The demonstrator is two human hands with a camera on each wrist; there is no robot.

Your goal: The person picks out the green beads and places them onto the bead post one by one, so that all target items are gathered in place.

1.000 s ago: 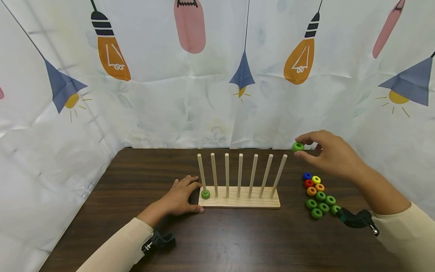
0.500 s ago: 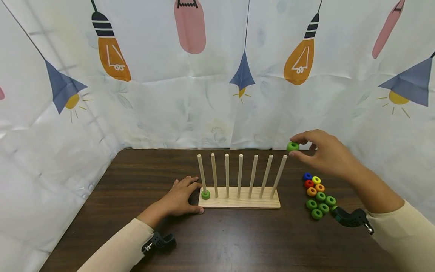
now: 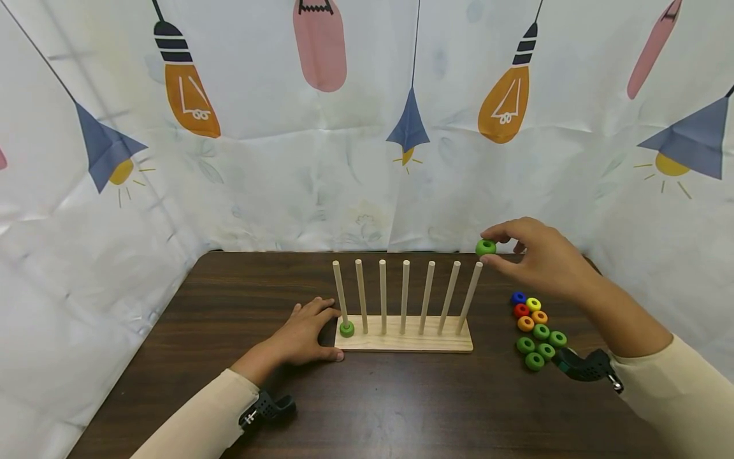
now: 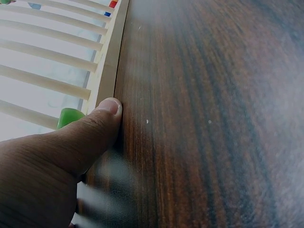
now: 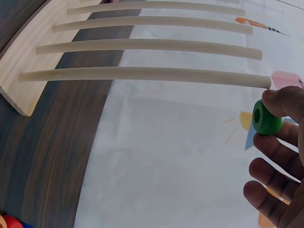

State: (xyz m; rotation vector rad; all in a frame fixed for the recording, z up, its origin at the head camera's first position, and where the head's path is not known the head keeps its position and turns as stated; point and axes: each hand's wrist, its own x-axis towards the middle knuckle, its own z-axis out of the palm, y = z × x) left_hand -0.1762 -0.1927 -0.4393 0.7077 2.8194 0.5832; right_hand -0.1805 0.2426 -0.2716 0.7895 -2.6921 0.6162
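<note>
A wooden peg stand (image 3: 401, 342) with a row of several upright pegs stands on the dark table. One green bead (image 3: 346, 329) sits at the foot of its leftmost peg. My left hand (image 3: 304, 333) holds the stand's left end, thumb at the front edge and fingers toward the back; in the left wrist view the thumb (image 4: 102, 121) lies against the base. My right hand (image 3: 536, 252) pinches another green bead (image 3: 485, 248) between thumb and fingers, just above the top of the rightmost peg (image 3: 471, 296). In the right wrist view that bead (image 5: 267, 118) is close beside the peg's tip.
Right of the stand lies a group of loose beads: several green ones (image 3: 545, 351), two orange (image 3: 525, 324), one red (image 3: 521, 310), one blue (image 3: 518, 298) and one yellow (image 3: 533, 304). A white printed curtain (image 3: 321, 191) hangs behind the table (image 3: 401, 408).
My right hand has moved left with the green bead, from right of the stand to the tip of the rightmost peg. The left hand and the stand have stayed put.
</note>
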